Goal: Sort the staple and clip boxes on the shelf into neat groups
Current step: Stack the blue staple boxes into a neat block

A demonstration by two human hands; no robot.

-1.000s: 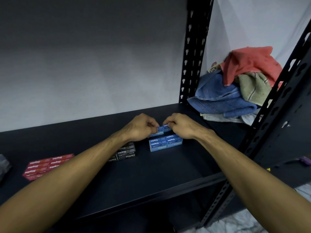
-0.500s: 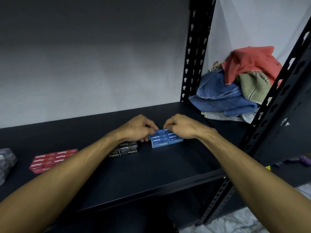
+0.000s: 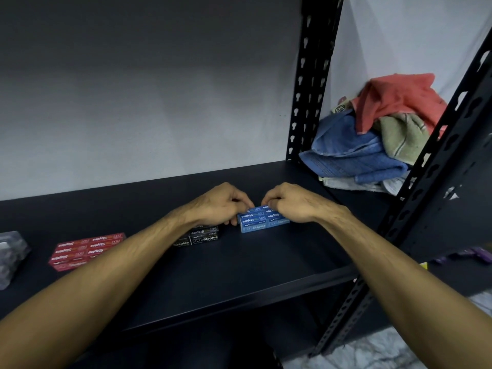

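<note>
Near the middle of the shelf (image 3: 239,267), toward its right post, sits a block of blue staple boxes (image 3: 262,221), two layers high, printed fronts facing the front edge. Both hands close in on its top layer: the left hand (image 3: 221,206) has its fingers curled against the block's left end, the right hand (image 3: 290,203) pinches at the top from the right end, fingertips bent down onto the cardboard.

These small cardboard boxes are probably stiff but dense for their size, with smooth printed faces that slide easily on each other and on the dark shelf. Squeezing from the two short ends looks the safest hold, since the sides could crush under a hard pinch.

Each box's long axis runs left to right, parallel to the front edge. Black staple boxes (image 3: 203,235) lie just left, partly under the left wrist, and red staple boxes (image 3: 87,249) rest well apart toward the left end.
</note>
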